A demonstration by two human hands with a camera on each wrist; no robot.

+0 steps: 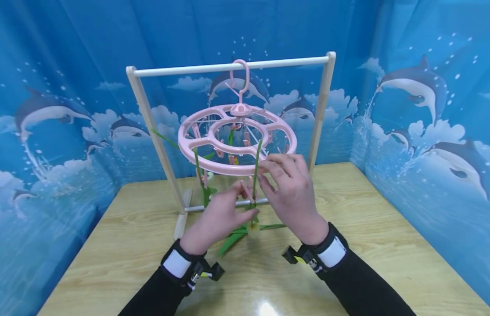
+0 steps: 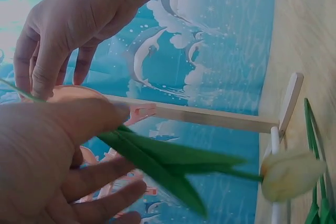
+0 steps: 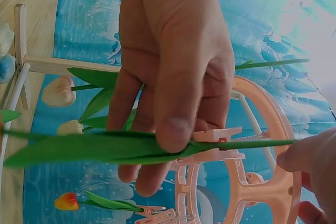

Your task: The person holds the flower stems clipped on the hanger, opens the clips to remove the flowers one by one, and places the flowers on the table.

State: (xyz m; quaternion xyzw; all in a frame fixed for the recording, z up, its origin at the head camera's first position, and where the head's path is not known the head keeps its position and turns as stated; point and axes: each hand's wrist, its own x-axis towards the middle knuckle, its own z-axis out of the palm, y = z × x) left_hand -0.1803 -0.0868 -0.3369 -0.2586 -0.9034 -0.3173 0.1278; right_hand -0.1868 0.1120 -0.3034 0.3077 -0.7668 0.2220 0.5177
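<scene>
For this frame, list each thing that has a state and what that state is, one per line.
Pink clip hanger: hung by its hook on the wooden rack's top bar.
Wooden rack: upright on the table.
Green flower stem: hanging head down from the hanger, gripped by both hands.
Left hand: holds the stem low.
Right hand: pinches the stem near a pink clip.
Other artificial flowers: lying on the table.
</scene>
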